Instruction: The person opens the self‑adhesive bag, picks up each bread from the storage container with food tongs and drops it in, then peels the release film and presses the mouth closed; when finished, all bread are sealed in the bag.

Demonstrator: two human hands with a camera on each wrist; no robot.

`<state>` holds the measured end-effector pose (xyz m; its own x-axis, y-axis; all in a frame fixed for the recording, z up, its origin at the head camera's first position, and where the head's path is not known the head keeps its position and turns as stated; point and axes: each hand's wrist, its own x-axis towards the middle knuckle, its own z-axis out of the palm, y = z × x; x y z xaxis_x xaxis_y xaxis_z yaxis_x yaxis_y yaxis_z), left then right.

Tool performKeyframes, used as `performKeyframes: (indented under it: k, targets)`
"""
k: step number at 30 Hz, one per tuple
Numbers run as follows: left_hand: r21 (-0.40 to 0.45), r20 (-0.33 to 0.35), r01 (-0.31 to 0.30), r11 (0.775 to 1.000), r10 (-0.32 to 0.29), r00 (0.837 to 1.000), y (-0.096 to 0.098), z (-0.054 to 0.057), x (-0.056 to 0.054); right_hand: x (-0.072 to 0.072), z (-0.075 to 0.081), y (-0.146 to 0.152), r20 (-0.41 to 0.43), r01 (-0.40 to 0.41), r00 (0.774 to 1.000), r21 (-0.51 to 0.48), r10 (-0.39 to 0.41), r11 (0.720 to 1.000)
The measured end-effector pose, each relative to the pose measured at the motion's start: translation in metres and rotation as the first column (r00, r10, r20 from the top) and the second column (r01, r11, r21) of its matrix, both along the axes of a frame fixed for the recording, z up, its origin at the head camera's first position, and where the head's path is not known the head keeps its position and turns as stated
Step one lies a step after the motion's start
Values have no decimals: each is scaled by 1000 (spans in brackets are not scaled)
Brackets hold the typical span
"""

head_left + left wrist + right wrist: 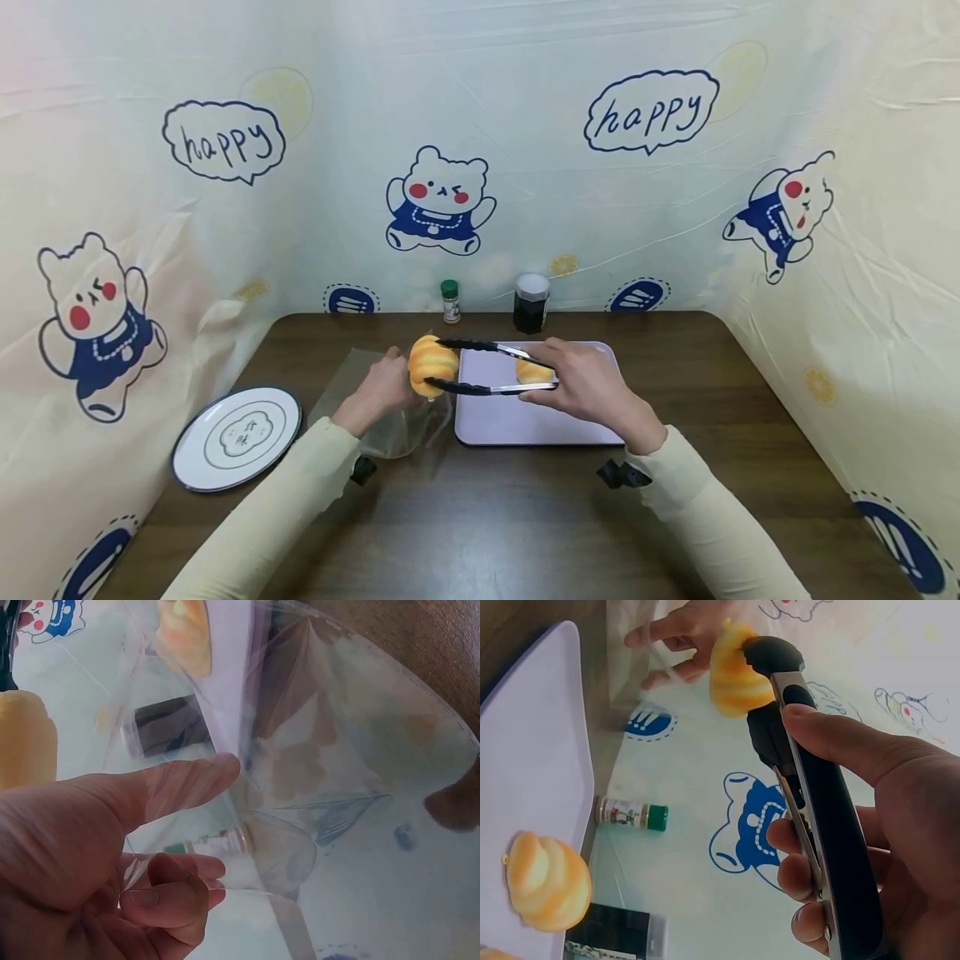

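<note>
My right hand (592,385) grips a pair of black-tipped tongs (840,847). Between the tong tips hangs a golden bread roll (433,365), raised beside my left hand (384,382). That hand holds a clear plastic bag (330,750) by its edge, thumb stretched out and the other fingers curled at the film. On the lilac tray (517,425) lies a second bread roll (549,881), partly hidden behind the tongs in the head view. Part of another roll (495,955) shows at the lower left corner of the right wrist view.
A white plate with a dark rim (198,467) lies on the left of the brown table (480,517). Along the back edge stand a green-capped shaker bottle (451,304) and a dark jar with a pale lid (531,304). A printed curtain (480,100) surrounds the table's back and sides.
</note>
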<state>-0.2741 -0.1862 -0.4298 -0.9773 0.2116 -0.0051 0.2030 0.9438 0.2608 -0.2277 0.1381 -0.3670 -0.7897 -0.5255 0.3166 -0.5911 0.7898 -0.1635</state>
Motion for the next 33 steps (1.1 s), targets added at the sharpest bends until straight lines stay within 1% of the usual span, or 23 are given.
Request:
performKeyframes:
  k: [4,8,12,20,27,31,33]
  targets:
    - [18,-52,60,998,-59,997,-3,-1,1,2,1,-2,24,-16,1000,5,16,1000]
    - [27,-77,71,997,-69,995,-5,-2,1,2,-1,-2,47,-19,999,13,19,1000]
    - [-1,-82,73,997,-73,994,-4,0,0,0,-3,-1,53,-18,998,25,17,1000]
    - [-12,0,71,997,-71,997,1,10,1,-5,-9,2,-13,-23,1000,85,24,996]
    - [-15,32,67,998,-67,997,5,16,3,-7,-12,4,-59,-1,998,147,10,989]
    - [6,52,62,998,-63,997,6,17,3,-6,-13,5,-64,7,998,167,3,986]
    - [10,46,66,998,-66,997,6,17,3,-6,-13,6,-65,4,998,167,7,986]
